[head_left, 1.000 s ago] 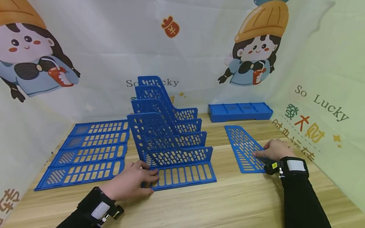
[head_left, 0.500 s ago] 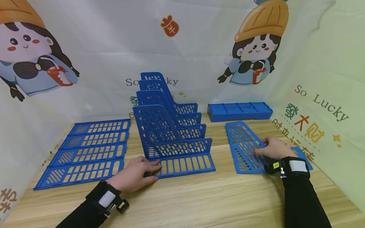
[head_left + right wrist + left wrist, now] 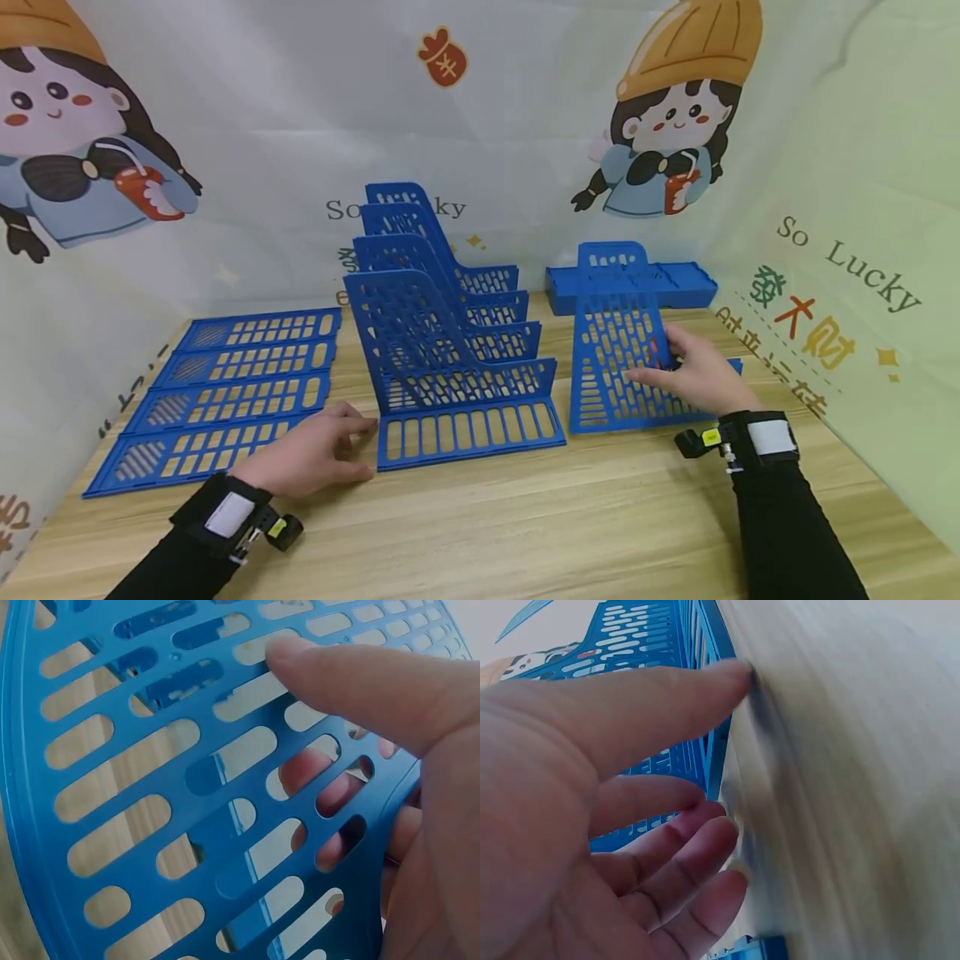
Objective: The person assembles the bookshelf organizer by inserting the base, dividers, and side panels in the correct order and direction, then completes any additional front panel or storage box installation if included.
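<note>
My right hand [image 3: 697,371] pinches a blue perforated file-rack side panel [image 3: 611,358], thumb on the near face and fingers behind it. In the right wrist view the fingers [image 3: 307,769] show through the slots of the panel. The panel is tilted up, its narrow top overlapping the blue box-shaped piece [image 3: 682,283] behind. My left hand [image 3: 315,450] lies beside the left edge of the partly built blue file rack [image 3: 420,333], its fingers loosely bent with nothing in them. Several upright dividers stand on that rack, and a slotted base section [image 3: 472,433] lies flat at its front.
Several flat blue slotted panels [image 3: 225,400] lie side by side on the left of the wooden table [image 3: 480,533]. Part of another flat blue piece [image 3: 735,365] shows behind my right hand. A printed cloth [image 3: 285,150] encloses the back and sides.
My right hand has raised the side panel from the table and brought it left. My left hand has let go of the rack's front corner and moved left, after the rack shifted slightly back.
</note>
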Available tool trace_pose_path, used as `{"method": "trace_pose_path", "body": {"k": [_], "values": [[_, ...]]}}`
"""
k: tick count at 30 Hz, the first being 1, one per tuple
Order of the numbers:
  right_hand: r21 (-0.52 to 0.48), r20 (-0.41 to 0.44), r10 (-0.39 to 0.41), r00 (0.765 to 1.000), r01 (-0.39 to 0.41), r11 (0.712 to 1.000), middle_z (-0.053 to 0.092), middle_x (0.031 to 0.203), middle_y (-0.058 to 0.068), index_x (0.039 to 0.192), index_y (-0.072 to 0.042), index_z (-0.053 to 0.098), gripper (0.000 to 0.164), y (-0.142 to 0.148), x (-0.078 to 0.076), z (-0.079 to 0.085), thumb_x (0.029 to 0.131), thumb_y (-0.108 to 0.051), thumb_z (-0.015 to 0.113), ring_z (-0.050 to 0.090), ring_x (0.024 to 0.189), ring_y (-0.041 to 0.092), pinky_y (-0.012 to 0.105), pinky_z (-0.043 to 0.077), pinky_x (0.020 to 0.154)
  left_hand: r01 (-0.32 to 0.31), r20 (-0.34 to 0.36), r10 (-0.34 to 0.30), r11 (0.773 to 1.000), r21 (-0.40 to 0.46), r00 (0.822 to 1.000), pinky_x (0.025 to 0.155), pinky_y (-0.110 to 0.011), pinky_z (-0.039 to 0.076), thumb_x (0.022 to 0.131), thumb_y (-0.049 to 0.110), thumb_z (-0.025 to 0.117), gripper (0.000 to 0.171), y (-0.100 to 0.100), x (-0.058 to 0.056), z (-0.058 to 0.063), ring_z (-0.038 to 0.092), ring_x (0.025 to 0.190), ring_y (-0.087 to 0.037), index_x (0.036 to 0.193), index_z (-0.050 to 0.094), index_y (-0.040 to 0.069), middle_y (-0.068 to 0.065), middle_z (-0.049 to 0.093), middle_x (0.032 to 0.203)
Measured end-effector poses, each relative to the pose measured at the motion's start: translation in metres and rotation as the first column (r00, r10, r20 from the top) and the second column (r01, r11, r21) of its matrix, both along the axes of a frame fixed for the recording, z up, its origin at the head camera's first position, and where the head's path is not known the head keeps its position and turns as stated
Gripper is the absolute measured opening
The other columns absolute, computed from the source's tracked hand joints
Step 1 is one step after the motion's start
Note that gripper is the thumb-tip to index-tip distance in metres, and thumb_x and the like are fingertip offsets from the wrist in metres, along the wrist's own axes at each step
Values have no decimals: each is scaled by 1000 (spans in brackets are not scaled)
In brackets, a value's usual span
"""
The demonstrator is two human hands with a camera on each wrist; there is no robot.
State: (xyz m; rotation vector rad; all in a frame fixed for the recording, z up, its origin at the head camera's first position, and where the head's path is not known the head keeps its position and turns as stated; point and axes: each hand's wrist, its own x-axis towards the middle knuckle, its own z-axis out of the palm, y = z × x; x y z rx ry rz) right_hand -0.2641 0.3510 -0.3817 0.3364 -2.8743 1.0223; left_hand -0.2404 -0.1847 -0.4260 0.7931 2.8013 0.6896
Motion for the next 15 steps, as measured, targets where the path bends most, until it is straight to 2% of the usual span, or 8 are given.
{"method": "trace_pose_path", "body": {"k": [3, 7, 9, 11, 15], "values": [[3, -8, 19, 1000, -19, 1000, 76, 130, 20, 144, -4, 61, 60, -7, -2, -3, 100, -38, 83, 71, 120, 36, 40, 57, 91, -27, 27, 26, 999, 26, 999, 70, -25, 47, 90, 35, 93, 74, 0, 0, -2, 53, 90, -14, 147, 66, -4, -6, 63, 118], [9, 0, 41, 999, -41, 999, 76, 130, 19, 148, -6, 60, 62, -12, -4, -7, 100, -39, 83, 71, 124, 39, 50, 61, 96, -40, 34, 39, 998, 38, 999, 68, -24, 45, 89, 35, 93, 76, 1, 0, -4, 52, 89, -15, 148, 66, -4, -5, 60, 115], [11, 4, 55, 998, -55, 998, 77, 130, 17, 145, -8, 61, 58, -12, -3, -7, 101, -38, 82, 69, 131, 42, 56, 60, 101, -40, 20, 39, 999, 38, 999, 68, -24, 44, 89, 36, 94, 76, 3, -1, -5, 52, 88, -14, 147, 66, -5, -5, 60, 113], [-3, 20, 76, 997, -76, 997, 78, 126, 13, 136, -9, 65, 46, -10, 0, -4, 102, -34, 82, 70, 129, 42, 54, 60, 99, -43, 5, 43, 998, 36, 999, 68, -24, 43, 89, 37, 93, 75, 4, -2, -6, 51, 87, -13, 146, 67, -4, -3, 60, 112], [-41, 93, 105, 990, -101, 994, 82, 110, 6, 111, -9, 73, 20, -6, 7, 4, 101, -24, 82, 75, 110, 28, 37, 57, 90, -44, -3, 44, 998, 44, 999, 67, -25, 40, 88, 37, 93, 69, 8, -4, -7, 48, 85, -13, 143, 72, 1, 0, 59, 107]]}}
